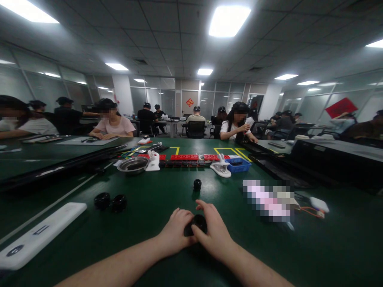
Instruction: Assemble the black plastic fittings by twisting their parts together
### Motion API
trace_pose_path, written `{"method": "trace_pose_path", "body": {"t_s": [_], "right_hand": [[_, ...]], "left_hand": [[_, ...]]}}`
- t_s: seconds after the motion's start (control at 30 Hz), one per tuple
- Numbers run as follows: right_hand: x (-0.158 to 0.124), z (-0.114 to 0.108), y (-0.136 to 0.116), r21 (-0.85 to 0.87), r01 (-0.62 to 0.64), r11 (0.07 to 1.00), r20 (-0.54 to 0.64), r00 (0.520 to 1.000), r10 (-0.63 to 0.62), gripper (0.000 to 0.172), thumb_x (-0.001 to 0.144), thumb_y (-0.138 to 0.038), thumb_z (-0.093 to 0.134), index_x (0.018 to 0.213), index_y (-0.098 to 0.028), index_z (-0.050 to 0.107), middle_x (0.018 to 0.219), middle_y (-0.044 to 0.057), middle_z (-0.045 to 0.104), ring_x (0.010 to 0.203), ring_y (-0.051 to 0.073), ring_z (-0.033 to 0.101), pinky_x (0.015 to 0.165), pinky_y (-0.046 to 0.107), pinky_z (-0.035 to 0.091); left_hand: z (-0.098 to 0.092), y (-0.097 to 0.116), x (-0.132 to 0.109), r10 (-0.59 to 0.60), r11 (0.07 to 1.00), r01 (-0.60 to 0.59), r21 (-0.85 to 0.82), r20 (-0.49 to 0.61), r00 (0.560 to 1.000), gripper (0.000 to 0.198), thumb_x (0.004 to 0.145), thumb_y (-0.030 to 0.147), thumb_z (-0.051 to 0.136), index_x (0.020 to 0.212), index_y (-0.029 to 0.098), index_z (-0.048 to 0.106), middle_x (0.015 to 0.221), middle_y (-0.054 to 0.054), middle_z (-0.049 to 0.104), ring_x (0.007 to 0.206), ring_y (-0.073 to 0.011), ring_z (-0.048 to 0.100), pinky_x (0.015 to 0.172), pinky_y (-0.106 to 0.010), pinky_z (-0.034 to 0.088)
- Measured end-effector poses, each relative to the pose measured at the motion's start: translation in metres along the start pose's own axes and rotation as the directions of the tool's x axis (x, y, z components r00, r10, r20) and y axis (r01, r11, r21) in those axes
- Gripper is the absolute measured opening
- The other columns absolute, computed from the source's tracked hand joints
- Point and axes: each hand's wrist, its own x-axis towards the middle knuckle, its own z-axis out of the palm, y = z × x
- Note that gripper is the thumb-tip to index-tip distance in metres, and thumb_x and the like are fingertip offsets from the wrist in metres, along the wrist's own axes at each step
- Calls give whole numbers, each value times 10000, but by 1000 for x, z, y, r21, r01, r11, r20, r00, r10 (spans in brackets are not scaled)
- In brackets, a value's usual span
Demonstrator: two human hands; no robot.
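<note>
Close to me on the green table, my left hand (177, 229) and my right hand (214, 229) meet around a round black part (200, 221) with a dark hollow top. The left fingers curl against its left side. From the right, my other hand wraps it, thumb across the near side and index finger raised. Its lower portion is hidden by my hands. A smaller black knob-like piece (197, 184) stands just beyond them. Off to the left sit two similar shiny black round pieces, one (102, 201) beside the other (119, 203).
A long white panel (44, 235) lies at left. Farther back are a metal bowl (133, 164), white clamp-like pieces (221, 166), red strips (184, 157) and a blue bin (238, 165). Long black casings (281, 171) flank the table. Several people sit beyond.
</note>
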Motion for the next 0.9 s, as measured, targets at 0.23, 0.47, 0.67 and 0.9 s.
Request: {"method": "trace_pose_path", "body": {"t_s": [0.23,0.47,0.67,0.9], "right_hand": [[3,7,-2,-190,-43,981,-54,998,33,615,589,-327,672,1126,-150,431,963,85,529,900,250,476,815,417,379],[0,6,4,-12,14,1000,129,992,-12,551,645,-103,506,1180,-155,383,1074,88,517,997,212,474,898,376,362],[-3,-1,3,64,9,998,98,995,-15,604,612,-112,540,1188,-177,369,1176,95,447,1098,229,408,947,400,314],[4,7,4,-30,-87,996,-6,996,87,524,608,-213,638,1093,-171,444,956,66,519,919,226,485,838,388,391]], "left_hand": [[-3,3,1,-9,1000,9,-19,20,1000,308,656,341,593,927,206,536,960,-34,549,941,-222,483,956,-439,237],[-1,2,0,-24,999,25,-31,28,999,390,642,324,601,1005,204,522,1043,-49,529,1018,-233,453,1001,-443,175],[-1,0,0,-28,999,28,-15,18,999,358,649,346,608,968,199,535,1029,-52,533,1007,-235,454,991,-455,188],[-2,3,1,-21,1000,22,-21,12,1000,290,658,353,601,900,204,547,955,-33,547,943,-223,484,967,-445,222]]}}
